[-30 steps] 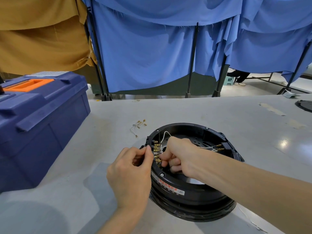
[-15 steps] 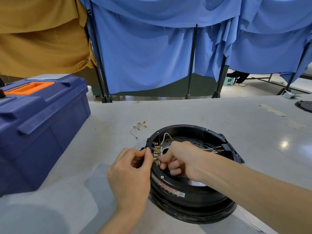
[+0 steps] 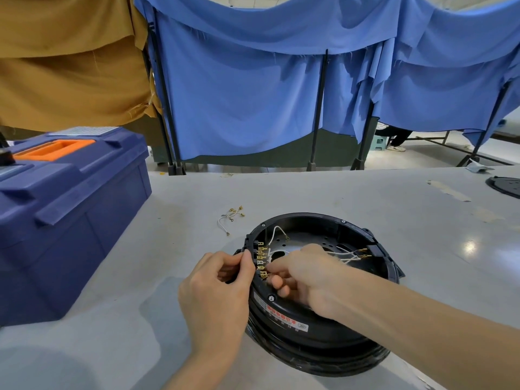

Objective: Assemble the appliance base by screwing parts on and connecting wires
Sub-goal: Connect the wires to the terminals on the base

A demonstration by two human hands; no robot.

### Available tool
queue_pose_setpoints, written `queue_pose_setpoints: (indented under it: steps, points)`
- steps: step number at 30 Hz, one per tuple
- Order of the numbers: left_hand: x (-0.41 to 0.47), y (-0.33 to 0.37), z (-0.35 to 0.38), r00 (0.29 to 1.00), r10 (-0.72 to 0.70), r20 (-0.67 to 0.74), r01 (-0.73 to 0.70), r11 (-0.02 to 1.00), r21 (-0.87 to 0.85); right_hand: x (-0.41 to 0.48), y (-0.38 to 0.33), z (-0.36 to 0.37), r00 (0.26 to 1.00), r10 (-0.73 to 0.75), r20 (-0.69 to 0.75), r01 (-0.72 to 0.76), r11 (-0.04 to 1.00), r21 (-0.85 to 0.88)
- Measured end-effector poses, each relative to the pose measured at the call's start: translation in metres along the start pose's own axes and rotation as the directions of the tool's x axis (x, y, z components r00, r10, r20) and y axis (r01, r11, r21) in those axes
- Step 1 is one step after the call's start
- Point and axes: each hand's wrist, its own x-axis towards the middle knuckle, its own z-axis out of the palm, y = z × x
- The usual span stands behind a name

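Little changed over the last second. My left hand (image 3: 216, 289) kept its grip pinched on the terminal block (image 3: 261, 258) at the left rim of the appliance base (image 3: 309, 344), near the desk's (image 3: 309, 192) near edge. My right hand (image 3: 306, 278) still pinched a wire connector (image 3: 266, 273) at the lower terminals, which I judged unseated.

Blue cloth (image 3: 239, 94) hangs in sagging folds over black metal stands (image 3: 318, 108) across the back, and mustard-brown cloth (image 3: 64, 66) is draped at the far left. The grey surface (image 3: 309, 192) runs up to the feet of the stands and carries a bright patch of reflected light at the right. Under the cloth's lower edge a pale glossy floor (image 3: 422, 156) shows, with a small green stool (image 3: 380, 143) on it.
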Motion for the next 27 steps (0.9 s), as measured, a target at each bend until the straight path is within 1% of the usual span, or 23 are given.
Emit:
queue_pose_setpoints:
  steps: [4,8,10,13,16,20,27]
  points:
    - [0.001,0.002,0.002,1.000,0.021,-0.018,-0.020,0.999,0.040,0.002,-0.004,0.000,1.000,-0.013,0.021,0.014,0.998,-0.053]
    - [0.001,0.004,0.003,1.000,0.023,-0.020,-0.021,0.997,0.070,0.002,-0.005,-0.001,0.999,-0.015,0.030,0.017,0.998,-0.065]
    - [0.001,0.004,0.002,1.000,0.007,-0.009,-0.006,0.998,0.058,-0.001,-0.005,-0.001,0.998,-0.004,0.063,0.008,0.998,-0.057]
    - [0.000,0.003,0.000,0.999,-0.024,0.029,0.023,0.999,0.024,-0.006,-0.005,-0.004,0.995,0.025,0.097,-0.026,1.000,0.004]
    - [0.000,0.002,-0.001,0.998,-0.045,0.045,0.045,0.999,0.009,-0.012,-0.006,-0.005,0.996,0.018,0.086,-0.019,1.000,0.000]
    - [-0.001,0.003,-0.001,0.998,-0.039,0.047,0.039,0.999,0.010,-0.020,-0.004,-0.006,0.998,-0.012,0.061,0.012,1.000,0.011]
    - [-0.002,0.003,-0.002,0.999,-0.011,0.042,0.009,0.999,0.035,-0.025,-0.005,-0.008,1.000,-0.020,0.023,0.021,0.998,-0.051]
